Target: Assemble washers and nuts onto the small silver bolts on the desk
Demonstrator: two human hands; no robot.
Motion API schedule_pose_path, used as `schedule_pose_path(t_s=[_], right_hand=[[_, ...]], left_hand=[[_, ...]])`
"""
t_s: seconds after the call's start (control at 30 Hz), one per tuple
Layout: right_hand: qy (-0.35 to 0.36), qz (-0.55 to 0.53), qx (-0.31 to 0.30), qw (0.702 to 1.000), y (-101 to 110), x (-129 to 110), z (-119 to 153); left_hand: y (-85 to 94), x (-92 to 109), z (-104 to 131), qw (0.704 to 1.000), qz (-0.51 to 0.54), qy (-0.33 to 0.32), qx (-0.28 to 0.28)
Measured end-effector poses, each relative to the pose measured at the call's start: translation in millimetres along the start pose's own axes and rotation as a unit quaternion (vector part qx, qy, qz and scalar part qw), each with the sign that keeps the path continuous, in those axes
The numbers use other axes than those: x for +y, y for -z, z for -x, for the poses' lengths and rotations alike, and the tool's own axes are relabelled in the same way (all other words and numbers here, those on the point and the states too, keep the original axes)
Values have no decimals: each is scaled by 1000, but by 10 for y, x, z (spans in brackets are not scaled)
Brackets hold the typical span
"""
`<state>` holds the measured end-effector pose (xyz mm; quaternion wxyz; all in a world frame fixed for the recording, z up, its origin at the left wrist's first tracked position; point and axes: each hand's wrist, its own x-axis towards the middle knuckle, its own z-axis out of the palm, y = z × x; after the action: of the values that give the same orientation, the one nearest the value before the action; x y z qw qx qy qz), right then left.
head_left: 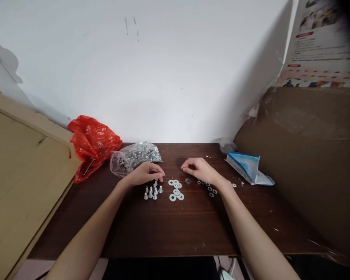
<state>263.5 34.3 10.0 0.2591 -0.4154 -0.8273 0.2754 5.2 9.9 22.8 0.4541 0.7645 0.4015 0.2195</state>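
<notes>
My left hand [147,173] is over the table with fingers curled and thumb and fingertips close together; anything between them is too small to see. Just below it, several silver bolts [151,192] stand in a cluster. My right hand [200,169] has its fingertips drawn in towards the thumb, and whatever they might hold is hidden. Between and in front of the hands lie several flat washers [176,192], some overlapping. A darker ring [188,181] lies apart to their right. Several nuts [210,188] are scattered under and beside my right wrist.
A clear bag of small metal parts [142,152] and a red plastic bag [93,138] sit at the back left. A blue-and-white packet [246,167] lies at the right. Cardboard [26,171] and a large box [306,155] flank the dark table [169,233].
</notes>
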Motion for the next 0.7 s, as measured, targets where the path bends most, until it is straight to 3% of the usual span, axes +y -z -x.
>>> schedule_pose_path(t_s=[0.2,0.4,0.5,0.57,0.63,0.7], right_hand=[[-42,-105,-81,990,115,113,56],[-103,-55,-50,992,247,218,130],[-118,-28,-47,992,249,288,134],[-111,-31,-50,992,215,333,116],[-99,-27,-52,993,173,366,92],[-89,-12,-46,995,141,382,71]], left_hand=[[0,27,-5,996,-37,-22,83],[6,-6,-10,962,-187,-75,182],[50,0,-1,917,-290,-135,238],[119,22,30,875,-341,-144,311],[219,43,85,824,-376,-106,411],[331,50,155,780,-401,-24,479]])
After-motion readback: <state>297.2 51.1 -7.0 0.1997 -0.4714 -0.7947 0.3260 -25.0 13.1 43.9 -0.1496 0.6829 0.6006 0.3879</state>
